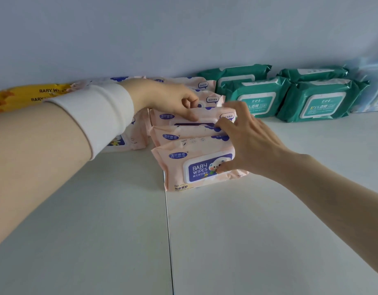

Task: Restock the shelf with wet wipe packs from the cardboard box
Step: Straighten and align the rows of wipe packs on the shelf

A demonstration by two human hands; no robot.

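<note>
Several pink baby wipe packs stand in a leaning row on the white shelf point(269, 220). The front pink pack point(183, 167) shows a purple "BABY WIPES" lid. My right hand point(249, 141) grips the right side of this row, thumb on the front pack's lid and fingers spread over the packs behind. My left hand point(168, 99), in a white sleeve, reaches over from the left and pinches the top edge of a pink pack further back point(175, 118). More pink packs point(132, 141) lie left of the row, partly hidden by my forearm. The cardboard box is out of view.
Green wipe packs point(318, 101) stand in two rows to the right, against the back wall. Yellow baby wipe packs point(30, 94) lie at the far left. A pale blue pack point(375, 90) sits at the right edge. A seam point(168, 231) runs down the shelf.
</note>
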